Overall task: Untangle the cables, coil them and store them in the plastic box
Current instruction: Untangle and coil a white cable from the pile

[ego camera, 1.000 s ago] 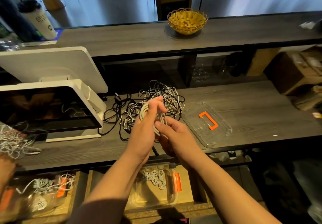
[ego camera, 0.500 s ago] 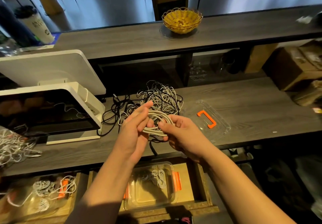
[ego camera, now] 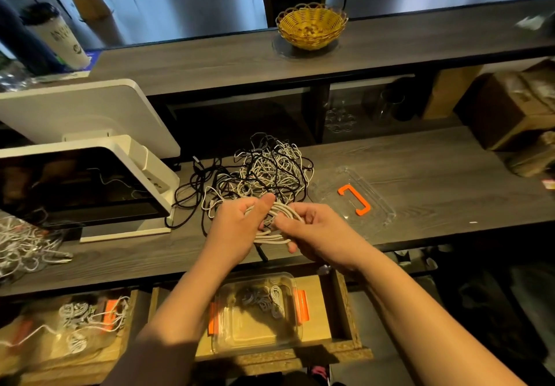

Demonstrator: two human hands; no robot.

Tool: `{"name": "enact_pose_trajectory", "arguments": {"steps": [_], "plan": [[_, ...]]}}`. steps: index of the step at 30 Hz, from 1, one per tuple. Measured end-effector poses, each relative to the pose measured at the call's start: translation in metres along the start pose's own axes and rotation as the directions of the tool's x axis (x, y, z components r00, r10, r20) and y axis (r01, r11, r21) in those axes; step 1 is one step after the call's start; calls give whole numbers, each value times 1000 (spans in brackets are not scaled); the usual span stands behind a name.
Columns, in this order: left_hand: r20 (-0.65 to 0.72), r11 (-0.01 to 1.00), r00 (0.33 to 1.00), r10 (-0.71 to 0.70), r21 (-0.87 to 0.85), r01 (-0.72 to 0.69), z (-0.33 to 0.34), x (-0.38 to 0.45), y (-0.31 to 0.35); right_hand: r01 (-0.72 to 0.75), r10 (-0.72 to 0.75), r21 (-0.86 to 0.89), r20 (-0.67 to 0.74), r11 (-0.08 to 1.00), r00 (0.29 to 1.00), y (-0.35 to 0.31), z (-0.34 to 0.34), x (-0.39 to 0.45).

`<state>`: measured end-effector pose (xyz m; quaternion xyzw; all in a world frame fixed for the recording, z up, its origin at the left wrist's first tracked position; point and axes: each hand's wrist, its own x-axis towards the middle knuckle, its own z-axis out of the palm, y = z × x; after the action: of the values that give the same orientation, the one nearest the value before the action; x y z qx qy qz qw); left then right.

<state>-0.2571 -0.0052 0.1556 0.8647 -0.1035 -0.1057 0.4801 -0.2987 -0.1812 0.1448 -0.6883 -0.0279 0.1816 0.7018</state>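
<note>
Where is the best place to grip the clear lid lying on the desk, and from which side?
Probably the orange handle in the middle of the clear lid, taken from above: the lid lies flat on the desk, and the raised handle is open to the top.

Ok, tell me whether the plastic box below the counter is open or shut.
Open: the plastic box has no lid, and the clear lid lies on the counter.

White coiled cable (ego camera: 277, 223), orange-clipped clear plastic box (ego camera: 255, 334)

Bare desk (ego camera: 435, 175) lies open to my right; the tangled cables (ego camera: 264, 172) crowd ahead, the monitor (ego camera: 81, 187) blocks left, the clear lid (ego camera: 353, 198) sits near right.
</note>
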Motion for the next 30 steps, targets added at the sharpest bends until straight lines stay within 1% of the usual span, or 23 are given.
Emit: {"name": "enact_pose_trajectory", "arguments": {"steps": [2, 4, 6, 7, 9, 10, 11, 13, 15, 17, 18, 20, 23, 26, 28, 30], "plan": [[22, 995, 999, -48, -86, 49, 2, -1, 3, 23, -22, 8, -49, 1000, 999, -3, -6, -1], [61, 973, 993, -104, -203, 114, 5, -3, 5, 36, -24, 95, -127, 995, 992, -3, -12, 1], [116, 931, 983, -143, -321, 174, 7, -5, 6, 66, -35, 184, -165, 981, 986, 0, -16, 4], [147, 901, 977, -152, -386, 198, 9, -6, 6, 81, -48, 191, -173, 978, 984, 2, -16, 5], [182, 842, 970, -163, -486, 233, 12, -8, 7, 111, -86, 135, -176, 985, 981, 6, -14, 8], [166, 821, 970, -175, -519, 237, 13, -8, 7, 123, -109, 76, -170, 989, 979, 8, -11, 8], [128, 803, 974, -189, -551, 228, 15, -8, 7, 134, -131, 8, -162, 991, 978, 9, -8, 8], [-14, 797, 975, -222, -579, 173, 22, -6, 7, 156, -172, -120, -132, 980, 976, 10, 1, 8], [-215, 848, 947, -239, -522, 96, 29, -4, 7, 152, -175, -220, -87, 964, 981, 9, 12, 6], [-395, 921, 899, -190, -390, 23, 33, -2, 6, 129, -166, -348, -80, 928, 983, 9, 20, 6], [-452, 949, 881, -142, -314, -9, 34, 0, 5, 115, -163, -424, -80, 898, 983, 8, 22, 7], [-507, 984, 861, -45, -169, -49, 32, 5, -1, 89, -141, -541, -57, 836, 988, 7, 23, 7], [-518, 998, 854, 59, 49, -39, 27, 15, -12, 77, -102, -609, -7, 789, 995, 4, 24, 5], [-477, 961, 860, 181, 272, -51, 21, 20, -26, 102, -123, -599, 5, 794, 992, 3, 28, 0], [-402, 933, 892, 206, 356, -55, 20, 21, -36, 124, -158, -597, -5, 792, 987, 2, 28, 0], [-280, 916, 938, 203, 393, -81, 22, 21, -44, 129, -186, -610, -31, 782, 982, 0, 24, 2]]}}
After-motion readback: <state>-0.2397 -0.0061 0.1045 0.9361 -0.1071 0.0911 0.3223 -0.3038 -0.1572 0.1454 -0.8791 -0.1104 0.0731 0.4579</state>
